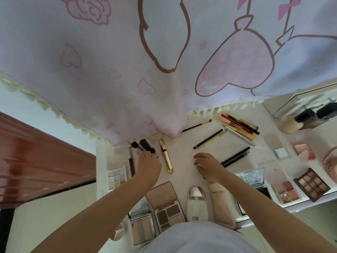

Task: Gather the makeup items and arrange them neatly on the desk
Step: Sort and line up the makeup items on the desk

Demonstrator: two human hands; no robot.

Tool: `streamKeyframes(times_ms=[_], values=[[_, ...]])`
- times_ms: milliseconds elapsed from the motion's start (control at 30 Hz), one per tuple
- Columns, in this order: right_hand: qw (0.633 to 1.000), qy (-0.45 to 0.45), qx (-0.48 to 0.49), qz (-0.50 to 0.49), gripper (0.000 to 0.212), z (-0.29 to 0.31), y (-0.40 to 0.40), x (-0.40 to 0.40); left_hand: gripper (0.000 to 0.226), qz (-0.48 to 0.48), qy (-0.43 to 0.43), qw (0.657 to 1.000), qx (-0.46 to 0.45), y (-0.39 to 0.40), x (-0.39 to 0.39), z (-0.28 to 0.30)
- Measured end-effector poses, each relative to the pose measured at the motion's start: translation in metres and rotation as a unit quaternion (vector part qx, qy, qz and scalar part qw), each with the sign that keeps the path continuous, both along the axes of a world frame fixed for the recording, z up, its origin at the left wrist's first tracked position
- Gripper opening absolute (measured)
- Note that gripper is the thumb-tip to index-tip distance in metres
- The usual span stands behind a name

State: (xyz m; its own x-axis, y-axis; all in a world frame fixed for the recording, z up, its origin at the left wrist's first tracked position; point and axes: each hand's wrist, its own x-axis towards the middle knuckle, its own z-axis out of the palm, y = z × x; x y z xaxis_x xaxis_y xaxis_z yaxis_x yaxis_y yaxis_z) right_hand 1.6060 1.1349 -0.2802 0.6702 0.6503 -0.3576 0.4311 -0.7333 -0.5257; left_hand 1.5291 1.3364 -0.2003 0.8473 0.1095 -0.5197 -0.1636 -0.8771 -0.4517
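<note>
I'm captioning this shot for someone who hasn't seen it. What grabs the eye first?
A big white cloth with pink hearts fills the upper half, draped over the desk's far edge. Below it, two bare arms reach in: the left hand holds dark tubes beside a gold tube, amid scattered pencils and open palettes.

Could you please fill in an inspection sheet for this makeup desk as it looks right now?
Surface: white desk, specked with dark crumbs.
Job's things: gold tube lying between the hands; pencil bundle at back right; black pencils beside the right hand; open brown palette at the near edge; eyeshadow palette on the right.
Clutter: foundation bottles lying at far right.
Hands: left hand grips dark tubes; right hand rests loosely curled on the desk, holding nothing visible.
Cables: nothing seen.
Surroundings: printed pink curtain hanging over the desk's back; wooden furniture at left.
</note>
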Motion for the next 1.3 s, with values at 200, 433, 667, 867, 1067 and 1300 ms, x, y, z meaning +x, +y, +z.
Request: streamKeyframes(times_ms=[200,433,667,867,1067,1300], values=[[1.000,0.004,0.002,0.001,0.028,0.003,0.000,0.000,0.025,-0.012,-0.022,1.000,-0.010,-0.001,-0.002,-0.003],[0.998,0.027,0.012,-0.053,0.028,0.025,-0.013,0.008,0.032,-0.007,-0.029,0.999,-0.021,0.002,0.001,-0.003],[0.988,-0.021,0.046,-0.143,0.025,0.057,-0.062,0.022,0.025,0.004,-0.089,0.992,-0.089,-0.006,-0.011,0.013],[0.973,-0.064,-0.044,-0.216,0.023,0.064,-0.102,0.033,0.016,-0.054,-0.155,0.955,-0.246,-0.043,0.001,0.024],[0.953,-0.074,-0.159,-0.247,0.035,0.051,-0.111,0.059,0.033,0.006,-0.128,0.924,-0.359,-0.094,0.041,-0.018],[0.959,-0.158,-0.167,-0.167,0.026,0.031,-0.119,0.085,0.051,0.130,-0.106,0.935,-0.314,-0.123,0.042,-0.071]])
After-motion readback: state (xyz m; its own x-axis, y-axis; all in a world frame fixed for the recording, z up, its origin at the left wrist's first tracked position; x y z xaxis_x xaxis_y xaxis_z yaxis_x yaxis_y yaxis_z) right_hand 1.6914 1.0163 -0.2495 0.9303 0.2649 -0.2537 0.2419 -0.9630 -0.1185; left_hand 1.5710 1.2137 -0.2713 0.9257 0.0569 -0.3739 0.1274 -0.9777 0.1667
